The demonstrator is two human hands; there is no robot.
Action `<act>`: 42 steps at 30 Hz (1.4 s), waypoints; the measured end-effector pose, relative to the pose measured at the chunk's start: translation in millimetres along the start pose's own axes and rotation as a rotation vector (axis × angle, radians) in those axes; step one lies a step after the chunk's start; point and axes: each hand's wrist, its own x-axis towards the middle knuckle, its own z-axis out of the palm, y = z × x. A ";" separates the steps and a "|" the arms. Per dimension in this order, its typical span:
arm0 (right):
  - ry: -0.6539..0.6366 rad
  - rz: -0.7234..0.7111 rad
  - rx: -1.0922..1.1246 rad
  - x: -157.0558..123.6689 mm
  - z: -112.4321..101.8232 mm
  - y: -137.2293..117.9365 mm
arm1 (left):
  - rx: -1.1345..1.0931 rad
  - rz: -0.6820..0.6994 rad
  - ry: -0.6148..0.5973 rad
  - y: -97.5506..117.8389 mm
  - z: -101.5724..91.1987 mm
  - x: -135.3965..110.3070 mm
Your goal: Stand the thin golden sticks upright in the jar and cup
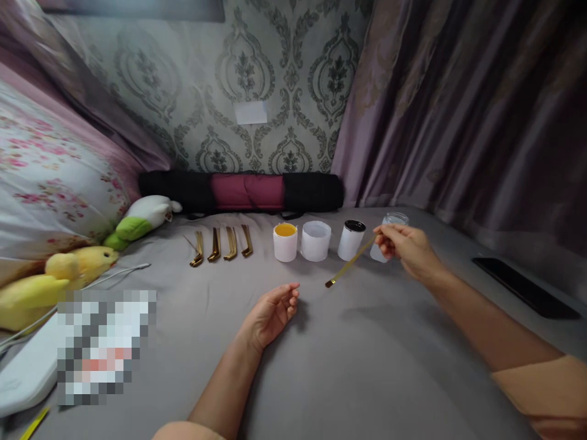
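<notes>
The paintbrush [351, 263] slants down in front of the dark-topped container [351, 246], bristles lowest. The right hand [404, 245] pinches its handle near the upper end; a grip closer to the bristles would probably steady the tip. The left hand [275, 313], loosely curled and holding nothing, is best kept clear. Beyond it, the yellow-filled cup [285, 247] stands on the grey sheet [367, 385].

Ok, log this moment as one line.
right hand: holds brush, bristles down | left hand: loosely curled, nothing visibly held | nearby: yellow-filled cup, dark-topped cup
</notes>
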 end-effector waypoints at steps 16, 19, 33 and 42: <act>0.299 -0.182 -0.041 35.8 -78.3 -41.1 | -0.041 -0.015 0.035 1.0 -0.2 0.2; 0.351 -0.181 -0.049 40.2 -88.5 -46.1 | -0.042 -0.011 0.052 1.3 2.3 -0.7; 0.534 -0.228 -0.149 58.6 -116.7 -64.3 | -0.024 -0.011 0.071 -0.7 -1.0 0.7; 0.597 -0.283 -0.247 72.8 -124.0 -70.8 | -0.024 -0.004 0.068 -0.3 0.0 0.4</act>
